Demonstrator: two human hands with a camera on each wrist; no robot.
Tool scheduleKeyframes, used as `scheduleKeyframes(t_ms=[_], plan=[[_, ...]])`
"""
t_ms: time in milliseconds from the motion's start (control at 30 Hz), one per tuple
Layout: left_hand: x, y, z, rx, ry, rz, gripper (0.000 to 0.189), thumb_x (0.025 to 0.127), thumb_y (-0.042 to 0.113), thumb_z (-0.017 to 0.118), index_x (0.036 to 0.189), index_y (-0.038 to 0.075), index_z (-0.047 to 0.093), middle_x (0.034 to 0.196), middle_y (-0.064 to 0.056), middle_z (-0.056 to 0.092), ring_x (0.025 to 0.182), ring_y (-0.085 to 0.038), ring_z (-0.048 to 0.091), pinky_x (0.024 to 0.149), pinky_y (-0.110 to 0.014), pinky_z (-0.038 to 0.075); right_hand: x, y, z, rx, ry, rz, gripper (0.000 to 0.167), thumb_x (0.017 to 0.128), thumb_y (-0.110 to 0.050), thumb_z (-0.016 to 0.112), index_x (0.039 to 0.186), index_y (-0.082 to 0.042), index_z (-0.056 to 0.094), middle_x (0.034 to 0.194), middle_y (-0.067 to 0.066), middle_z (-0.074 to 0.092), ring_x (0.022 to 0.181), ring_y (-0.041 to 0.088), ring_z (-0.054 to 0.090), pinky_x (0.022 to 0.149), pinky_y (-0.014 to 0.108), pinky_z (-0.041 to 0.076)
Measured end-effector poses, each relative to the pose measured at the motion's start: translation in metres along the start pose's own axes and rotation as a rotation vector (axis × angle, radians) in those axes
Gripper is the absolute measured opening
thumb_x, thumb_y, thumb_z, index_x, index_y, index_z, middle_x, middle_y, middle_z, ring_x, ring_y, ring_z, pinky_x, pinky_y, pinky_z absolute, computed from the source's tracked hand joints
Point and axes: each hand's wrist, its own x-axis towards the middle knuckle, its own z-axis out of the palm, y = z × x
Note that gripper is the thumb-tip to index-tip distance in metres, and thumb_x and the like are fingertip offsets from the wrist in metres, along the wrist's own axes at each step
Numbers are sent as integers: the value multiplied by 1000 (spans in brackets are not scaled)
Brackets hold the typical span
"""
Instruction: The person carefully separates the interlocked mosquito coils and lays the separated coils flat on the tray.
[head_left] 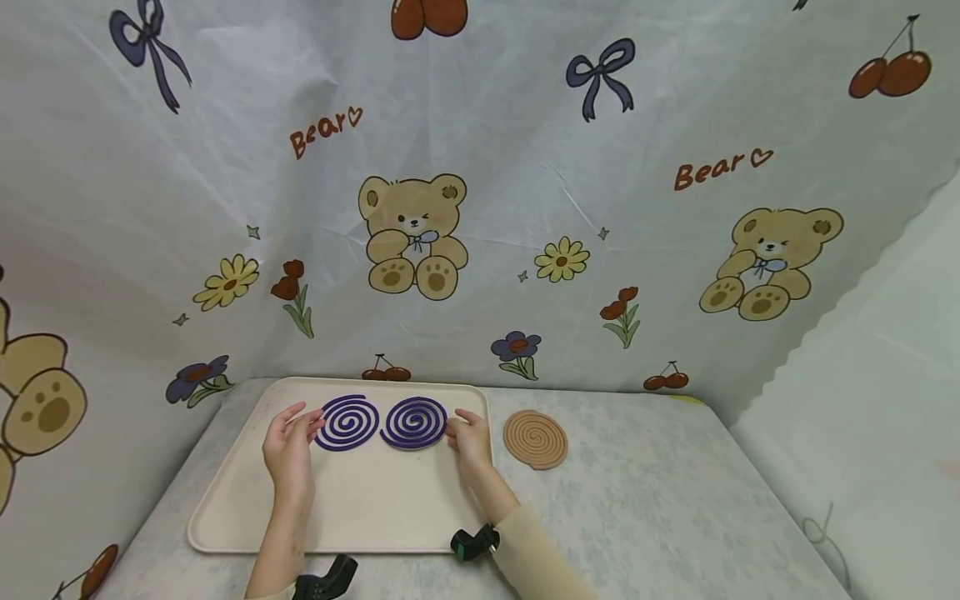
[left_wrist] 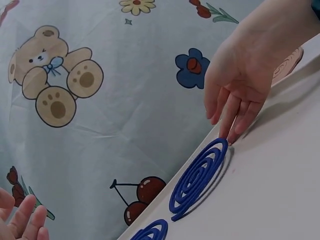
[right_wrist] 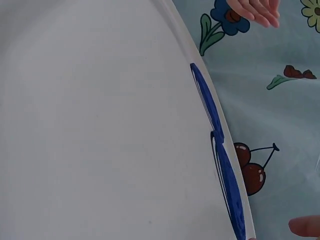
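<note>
Two blue-purple spiral coils, apparently mosquito coils, lie side by side on a cream tray (head_left: 382, 508). My left hand (head_left: 290, 450) is by the outer edge of the left coil (head_left: 347, 422), its fingers loosely bent and holding nothing. At the outer edge of the right coil (head_left: 414, 423) is my right hand (head_left: 472, 442). In the left wrist view, the right hand (left_wrist: 242, 82) points its fairly straight fingers down, with the tips at the rim of that coil (left_wrist: 197, 177); whether they touch is unclear. The right wrist view shows both coils nearly edge-on.
A tightly wound tan spiral disc (head_left: 536, 439) lies on the marbled tabletop (head_left: 645, 500) right of the tray. A cloth printed with bears (head_left: 416, 237) hangs behind the table. A thin pale cord (head_left: 825, 533) shows at the far right.
</note>
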Motion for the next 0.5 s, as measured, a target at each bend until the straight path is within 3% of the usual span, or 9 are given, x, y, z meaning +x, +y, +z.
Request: scheduleKeyframes(t_ms=[333,500], plan=[[-2,0,1,46,3,13,17,96,4,47,99,17,56,73,21,65,69,3,63,68,-6,49,-7,-12,-21,28,-42,-20,44,87,-2,58,126,15,49,101,27,70,64,6,65,54,15,52],[-4,-3,3,29,-20,6,15,95,2,47,101,13,56,72,19,66,69,3,63,69,-7,50,-8,-24,-40,-9,-54,-57,42,89,-5,56,127,13,49,103,24,70,66,6,65,60,19,55]])
